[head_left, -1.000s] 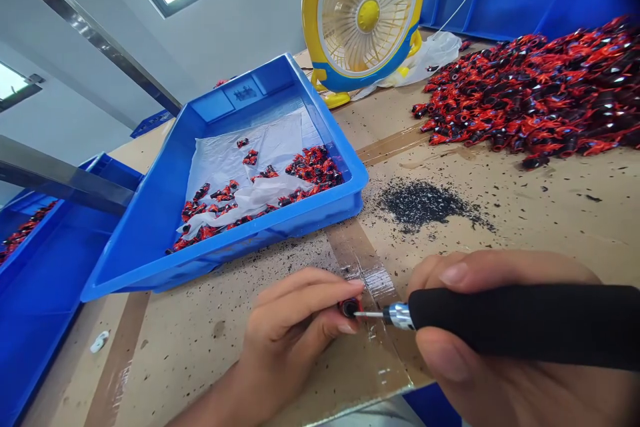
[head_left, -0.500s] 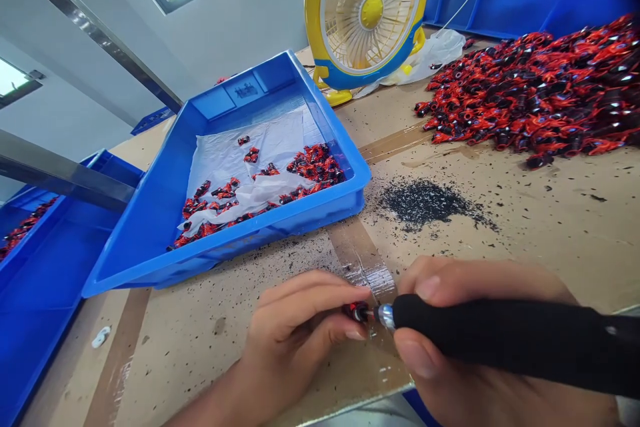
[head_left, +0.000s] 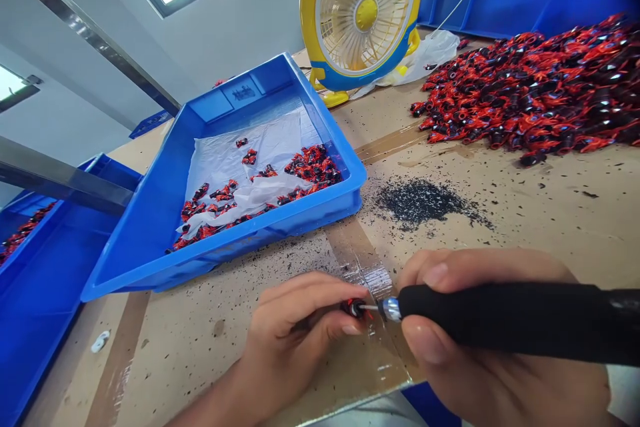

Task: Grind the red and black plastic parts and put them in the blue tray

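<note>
My left hand (head_left: 285,337) pinches a small red and black part (head_left: 354,307) between thumb and fingers; most of the part is hidden by them. A pale ring shows on its right end, facing the tool. My right hand (head_left: 480,377) is wrapped around a thick black-handled rotary tool (head_left: 505,317) with a shiny metal collar. From the collar a thin metal bit (head_left: 371,307) points left and reaches the part's open end. Whether the tip is inside the part, I cannot tell. Both hands are low over the brown cardboard tabletop (head_left: 530,227).
A blue tray (head_left: 220,230) with a white sheet and several red and black parts stands at left centre. A heap of such parts (head_left: 540,93) lies on the right, near black shavings (head_left: 423,200). Behind stand a yellow fan (head_left: 367,13) and a blue bin (head_left: 530,0).
My right hand has drawn the tool slightly right, and its handle has tilted more level. More of the bit now shows beside the part. The left hand keeps its pinch.
</note>
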`<state>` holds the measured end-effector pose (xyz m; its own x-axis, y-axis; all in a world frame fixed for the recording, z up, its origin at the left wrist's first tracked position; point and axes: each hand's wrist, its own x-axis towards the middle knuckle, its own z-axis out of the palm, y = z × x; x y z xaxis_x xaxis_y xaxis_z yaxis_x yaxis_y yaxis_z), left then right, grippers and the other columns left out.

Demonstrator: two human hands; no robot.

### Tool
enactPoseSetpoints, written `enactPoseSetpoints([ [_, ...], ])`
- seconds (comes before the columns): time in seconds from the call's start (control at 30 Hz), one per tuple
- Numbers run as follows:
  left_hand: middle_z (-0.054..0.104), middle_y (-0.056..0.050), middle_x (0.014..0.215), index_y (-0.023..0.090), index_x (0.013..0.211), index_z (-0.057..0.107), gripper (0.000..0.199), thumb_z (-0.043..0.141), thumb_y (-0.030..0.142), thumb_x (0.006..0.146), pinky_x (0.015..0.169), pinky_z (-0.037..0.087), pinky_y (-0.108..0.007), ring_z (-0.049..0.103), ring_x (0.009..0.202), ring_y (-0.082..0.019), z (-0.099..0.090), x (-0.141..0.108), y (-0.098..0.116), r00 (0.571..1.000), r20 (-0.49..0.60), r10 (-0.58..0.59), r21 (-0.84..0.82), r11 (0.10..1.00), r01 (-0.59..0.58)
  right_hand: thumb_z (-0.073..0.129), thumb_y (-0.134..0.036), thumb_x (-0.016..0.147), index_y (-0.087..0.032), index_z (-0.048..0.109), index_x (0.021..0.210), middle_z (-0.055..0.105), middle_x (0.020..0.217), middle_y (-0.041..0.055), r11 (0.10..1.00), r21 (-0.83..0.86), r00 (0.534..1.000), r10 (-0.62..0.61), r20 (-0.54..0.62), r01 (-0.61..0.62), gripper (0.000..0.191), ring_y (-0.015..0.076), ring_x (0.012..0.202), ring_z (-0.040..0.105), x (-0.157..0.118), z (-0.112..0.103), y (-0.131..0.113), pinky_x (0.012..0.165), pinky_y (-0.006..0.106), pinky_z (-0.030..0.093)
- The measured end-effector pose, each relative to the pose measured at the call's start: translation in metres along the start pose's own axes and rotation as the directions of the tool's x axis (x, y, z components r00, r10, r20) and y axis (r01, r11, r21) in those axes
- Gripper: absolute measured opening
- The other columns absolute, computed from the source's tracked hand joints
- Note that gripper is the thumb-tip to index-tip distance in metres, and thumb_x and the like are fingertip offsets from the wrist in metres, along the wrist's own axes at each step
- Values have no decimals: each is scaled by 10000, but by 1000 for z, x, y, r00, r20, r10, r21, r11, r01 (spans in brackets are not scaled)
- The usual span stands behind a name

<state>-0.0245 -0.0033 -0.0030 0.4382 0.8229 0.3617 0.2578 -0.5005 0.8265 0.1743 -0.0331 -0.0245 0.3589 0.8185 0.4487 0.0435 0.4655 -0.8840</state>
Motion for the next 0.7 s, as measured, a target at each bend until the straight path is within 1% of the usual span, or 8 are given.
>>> enactPoseSetpoints([
  [0.1, 873, -49, 870, 219, 1114, 895, 158, 810, 307, 1014, 705, 634, -153, 809, 734, -139, -1, 0, -1, 1000, 3, 15, 26, 1000, -15, 973, -418, 773, -315, 707, 1010, 748, 812, 8, 1000, -11, 999, 3, -32, -4, 371, 230, 701, 768, 1, 6, -4, 568, 339, 658],
  [0.2, 871, -46, 889, 220, 1116, 890, 148, 815, 292, 1011, 727, 639, -163, 811, 763, -144, -1, -2, -2, 1000, 4, 15, 37, 999, -15, 982, -447, 764, -315, 701, 1013, 742, 837, 15, 1000, -17, 999, 0, -54, -1, 398, 244, 729, 773, 1, 1, -2, 581, 355, 664],
  [0.27, 872, -35, 899, 226, 1107, 889, 134, 830, 281, 1000, 743, 636, -151, 813, 779, -136, -1, -4, -2, 1000, -16, 0, 29, 1000, 0, 984, -406, 766, -313, 704, 1024, 742, 857, 15, 1000, -23, 999, -5, -43, 4, 392, 241, 724, 775, 1, -7, 0, 576, 353, 666],
  [0.33, 876, -12, 904, 248, 1097, 887, 118, 838, 277, 994, 748, 625, -126, 812, 777, -116, -1, -4, -3, 999, -44, -30, 24, 999, 31, 974, -314, 776, -303, 714, 1063, 744, 899, 11, 999, -26, 999, -37, 30, 38, 387, 227, 716, 782, 1, -13, 3, 575, 344, 677],
  [0.4, 882, 14, 893, 276, 1085, 887, 103, 841, 280, 993, 748, 616, -104, 813, 770, -97, -2, -4, -3, 995, -64, -71, 28, 997, 73, 931, -235, 804, -283, 715, 1099, 725, 940, 3, 995, -34, 994, -87, 64, 89, 369, 200, 714, 782, 0, -14, 5, 598, 329, 688],
  [0.47, 889, 34, 877, 300, 1075, 889, 96, 844, 290, 991, 750, 617, -93, 818, 763, -89, -2, -4, -3, 991, -71, -112, 29, 993, 115, 872, -239, 847, -268, 695, 1090, 690, 940, -6, 992, -52, 993, -116, -11, 115, 302, 166, 710, 764, -2, -10, 6, 614, 303, 670],
  [0.53, 897, 51, 872, 323, 1077, 891, 110, 853, 283, 982, 759, 627, -86, 831, 762, -87, -1, -5, -3, 987, -72, -144, 18, 989, 146, 829, -298, 896, -263, 666, 1074, 665, 933, -12, 992, -61, 990, -114, -88, 109, 244, 136, 699, 742, -5, -2, 5, 608, 278, 638],
  [0.7, 916, 94, 949, 392, 1121, 883, 209, 852, 240, 980, 788, 643, -71, 861, 791, -77, 0, -7, -4, 980, -65, -189, -45, 981, 187, 795, -401, 964, -259, 634, 1073, 651, 948, -11, 992, -78, 991, -105, -85, 98, 241, 105, 699, 733, -9, 6, 4, 625, 239, 622],
])
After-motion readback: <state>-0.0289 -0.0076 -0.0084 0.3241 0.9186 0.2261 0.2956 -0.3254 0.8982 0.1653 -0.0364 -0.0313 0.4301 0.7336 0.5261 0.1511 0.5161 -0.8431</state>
